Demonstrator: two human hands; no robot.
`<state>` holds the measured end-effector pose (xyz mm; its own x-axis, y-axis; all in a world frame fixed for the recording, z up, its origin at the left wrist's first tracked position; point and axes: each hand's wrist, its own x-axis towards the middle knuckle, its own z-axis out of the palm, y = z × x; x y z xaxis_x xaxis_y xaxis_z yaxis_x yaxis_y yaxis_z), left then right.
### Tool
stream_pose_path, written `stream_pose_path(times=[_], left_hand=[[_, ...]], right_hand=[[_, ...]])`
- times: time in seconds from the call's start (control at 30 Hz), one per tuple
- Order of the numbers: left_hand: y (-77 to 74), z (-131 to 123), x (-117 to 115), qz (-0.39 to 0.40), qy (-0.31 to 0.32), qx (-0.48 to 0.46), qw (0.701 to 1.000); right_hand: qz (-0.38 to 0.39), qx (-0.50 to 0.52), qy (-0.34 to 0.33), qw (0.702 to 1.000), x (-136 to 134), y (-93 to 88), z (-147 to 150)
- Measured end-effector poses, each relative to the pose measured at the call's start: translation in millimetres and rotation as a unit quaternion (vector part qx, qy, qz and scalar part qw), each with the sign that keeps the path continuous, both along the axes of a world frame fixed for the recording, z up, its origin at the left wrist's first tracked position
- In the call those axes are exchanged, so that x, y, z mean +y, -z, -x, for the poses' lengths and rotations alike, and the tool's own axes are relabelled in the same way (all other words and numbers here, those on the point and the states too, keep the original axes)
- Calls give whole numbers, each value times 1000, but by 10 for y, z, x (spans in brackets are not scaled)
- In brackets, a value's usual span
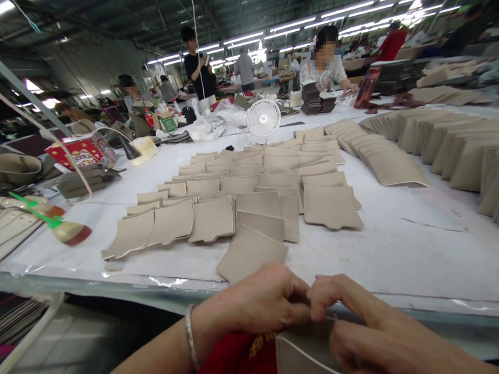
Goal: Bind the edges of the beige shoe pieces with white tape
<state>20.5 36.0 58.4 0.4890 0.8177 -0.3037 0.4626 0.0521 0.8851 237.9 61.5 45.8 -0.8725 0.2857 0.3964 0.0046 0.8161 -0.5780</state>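
Observation:
Both my hands are low in the view, at the table's near edge. My left hand is closed, its fingertips pinching the top edge of a beige leather piece. My right hand is curled round the same piece from the right, and the two hands touch at the fingertips. A bracelet sits on my left wrist. Red cloth lies under my left forearm. Just beyond the hands, a loose beige piece lies at the front of several overlapping rows of beige cut pieces spread over the white table.
Stacks of beige pieces line the right side. A small white fan stands at the back middle. A red patterned box and brushes with green handles lie at the left. Several people work at far tables.

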Motion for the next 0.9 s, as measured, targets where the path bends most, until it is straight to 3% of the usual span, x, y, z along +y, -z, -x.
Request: stream_pose_path(times=[0.13, 0.23, 0.37, 0.5, 0.7, 0.9], left_hand=[[293, -31, -221, 93, -26, -72, 993], [264, -23, -403, 70, -63, -48, 994], [179, -25, -554, 46, -81, 53, 994], [316, -60, -631, -6, -71, 110, 991], [417, -78, -666, 8, -102, 67, 992], [403, -86, -649, 55, -131, 4, 990]], right_hand=[[20, 12, 61, 998, -158, 464, -37], [41, -40, 107, 993, -295, 635, -107], [84, -112, 136, 981, -334, 530, -120], [85, -148, 123, 978, -288, 487, -55], [52, -98, 122, 986, -314, 727, -45], [107, -112, 99, 983, -309, 711, -72]])
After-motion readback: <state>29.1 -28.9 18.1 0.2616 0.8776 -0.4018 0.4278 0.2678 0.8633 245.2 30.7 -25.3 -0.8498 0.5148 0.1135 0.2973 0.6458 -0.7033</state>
